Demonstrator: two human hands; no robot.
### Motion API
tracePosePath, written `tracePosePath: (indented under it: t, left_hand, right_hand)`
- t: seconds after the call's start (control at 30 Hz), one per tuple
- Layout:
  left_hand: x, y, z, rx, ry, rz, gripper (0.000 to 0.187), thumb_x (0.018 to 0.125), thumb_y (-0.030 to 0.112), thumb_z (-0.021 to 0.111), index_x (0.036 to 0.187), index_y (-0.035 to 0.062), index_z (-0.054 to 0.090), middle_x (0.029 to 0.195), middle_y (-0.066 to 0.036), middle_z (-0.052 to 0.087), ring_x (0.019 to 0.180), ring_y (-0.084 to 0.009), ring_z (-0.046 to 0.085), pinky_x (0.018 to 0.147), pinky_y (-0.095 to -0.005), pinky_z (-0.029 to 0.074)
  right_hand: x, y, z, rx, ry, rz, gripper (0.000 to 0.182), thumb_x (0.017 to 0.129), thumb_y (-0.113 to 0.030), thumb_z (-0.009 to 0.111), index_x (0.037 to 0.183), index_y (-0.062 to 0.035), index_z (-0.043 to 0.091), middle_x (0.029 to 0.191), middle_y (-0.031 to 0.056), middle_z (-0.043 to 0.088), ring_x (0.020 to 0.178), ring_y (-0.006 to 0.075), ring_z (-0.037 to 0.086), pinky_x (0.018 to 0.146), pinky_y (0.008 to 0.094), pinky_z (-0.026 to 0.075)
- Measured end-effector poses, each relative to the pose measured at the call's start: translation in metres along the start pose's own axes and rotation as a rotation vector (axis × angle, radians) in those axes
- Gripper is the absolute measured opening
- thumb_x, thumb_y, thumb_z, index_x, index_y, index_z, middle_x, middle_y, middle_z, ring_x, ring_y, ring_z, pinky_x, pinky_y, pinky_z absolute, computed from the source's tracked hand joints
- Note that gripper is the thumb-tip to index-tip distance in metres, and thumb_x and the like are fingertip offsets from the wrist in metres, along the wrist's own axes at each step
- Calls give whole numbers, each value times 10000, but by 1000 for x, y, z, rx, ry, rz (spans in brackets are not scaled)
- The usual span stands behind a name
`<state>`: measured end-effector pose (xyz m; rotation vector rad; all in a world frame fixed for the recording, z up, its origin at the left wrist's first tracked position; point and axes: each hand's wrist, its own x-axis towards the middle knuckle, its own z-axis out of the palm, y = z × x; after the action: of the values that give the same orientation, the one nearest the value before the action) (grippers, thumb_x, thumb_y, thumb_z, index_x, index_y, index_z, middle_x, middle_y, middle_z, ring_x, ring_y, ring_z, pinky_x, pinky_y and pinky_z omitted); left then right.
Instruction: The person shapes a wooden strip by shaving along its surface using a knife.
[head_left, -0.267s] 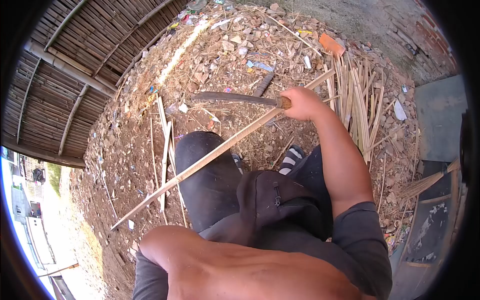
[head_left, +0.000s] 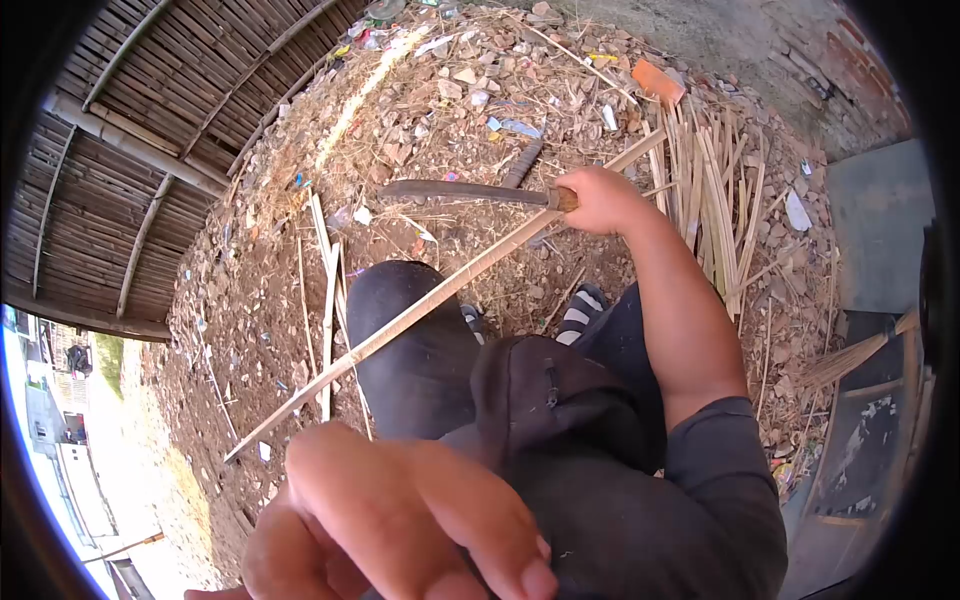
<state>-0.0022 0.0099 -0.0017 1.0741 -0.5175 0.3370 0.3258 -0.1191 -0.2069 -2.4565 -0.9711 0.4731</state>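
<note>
My right hand (head_left: pixel 600 201) is closed round the wooden handle of a long dark blade (head_left: pixel 465 191), which points left. A long split bamboo strip (head_left: pixel 430 298) runs slantwise across my knee, its upper part passing by my right hand; whether that hand also grips it is hard to tell. Large and close to the camera, my left hand (head_left: pixel 400 520) is raised over my lap at the bottom, fingers apart and partly bent, with nothing in it. Beyond the blade, a dark handle-like piece (head_left: pixel 523 163) lies on the ground.
A pile of bamboo strips (head_left: pixel 715 200) lies to the right, with an orange brick (head_left: pixel 658 82) above it. More strips (head_left: pixel 328 290) lie left of my knee. A bamboo wall (head_left: pixel 150 140) stands at the upper left, and a grey panel (head_left: pixel 880 230) at the right.
The forearm that crossed the bottom of the view has drawn away, and my left hand now shows there with its fingers spread. My right hand, blade and strip have barely moved.
</note>
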Motion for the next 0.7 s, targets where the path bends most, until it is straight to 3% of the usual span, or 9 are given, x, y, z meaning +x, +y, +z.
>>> tracePosePath:
  t: [0.07, 0.13, 0.17, 0.23, 0.27, 0.37, 0.47, 0.53, 0.7]
  left_hand:
    - [-2, -15, -13, 57, -2, 156, 528, 1006, 520, 506, 880, 14, 585, 1015, -156, 585, 924, -338, 669, 814, -526, 574]
    - [-9, -31, -44, 360, -39, 316, 783, 876, 790, 556, 955, 12, 599, 1077, -209, 650, 936, -332, 685, 844, -487, 552]
    - [-17, -24, -73, 627, -92, 351, 836, 827, 821, 590, 1027, 10, 619, 1117, -208, 650, 948, -341, 684, 859, -487, 546]
    - [-38, 3, -108, 1494, -106, 22, 901, 736, 810, 693, 1170, 24, 616, 1188, -203, 635, 1019, -370, 666, 927, -506, 507]
    - [-48, 5, -114, 1806, -54, -203, 870, 733, 708, 782, 1227, 16, 603, 1214, -191, 630, 1092, -396, 634, 981, -513, 474]
    - [-110, 12, -149, 2177, -24, -553, 875, 721, 637, 822, 1280, 5, 589, 1228, -196, 631, 1142, -410, 607, 1002, -517, 461]
    - [-171, 22, -173, 2225, 9, -737, 782, 750, 565, 824, 1247, 5, 600, 1218, -199, 639, 1134, -415, 611, 984, -522, 472]
    - [-195, 23, -186, 2094, 155, -793, 736, 770, 553, 814, 1218, 7, 607, 1177, -191, 646, 1115, -410, 616, 961, -519, 481]
    - [-225, 27, -211, 2012, 220, -795, 583, 844, 542, 755, 1084, 27, 624, 1021, -164, 656, 967, -401, 635, 839, -539, 484]
  right_hand:
    - [-1, 8, 2, -21, 60, -73, 267, 721, -177, 705, 971, -81, 697, 885, 161, 701, 869, 363, 684, 746, 466, 532]
    - [-6, 11, -1, -40, 70, -94, 252, 724, -187, 713, 941, -64, 677, 870, 158, 687, 856, 369, 673, 734, 468, 522]
    - [-9, 8, -6, -48, 57, -77, 252, 725, -183, 711, 944, -63, 678, 878, 160, 687, 865, 370, 673, 741, 465, 523]
    - [-9, 9, -8, -61, 60, -73, 256, 726, -174, 706, 956, -62, 680, 904, 160, 685, 889, 371, 670, 759, 462, 525]
    - [-8, 12, -7, -69, 72, -83, 260, 727, -168, 705, 963, -62, 681, 922, 159, 684, 904, 372, 668, 771, 461, 526]
    - [-11, 12, -8, -102, 120, -124, 306, 733, -171, 708, 1030, -97, 717, 977, 150, 708, 945, 363, 685, 816, 464, 548]
    - [-13, 4, -15, -136, 156, -150, 321, 740, -171, 708, 1055, -114, 729, 1020, 139, 714, 981, 352, 688, 843, 465, 555]
    - [-14, -3, -18, -159, 146, -154, 318, 744, -166, 706, 1058, -114, 725, 1040, 132, 707, 1003, 347, 681, 854, 463, 552]
    - [-17, -23, -29, -216, 111, -114, 328, 752, -166, 712, 1074, -108, 722, 1052, 120, 703, 1029, 340, 673, 874, 456, 548]
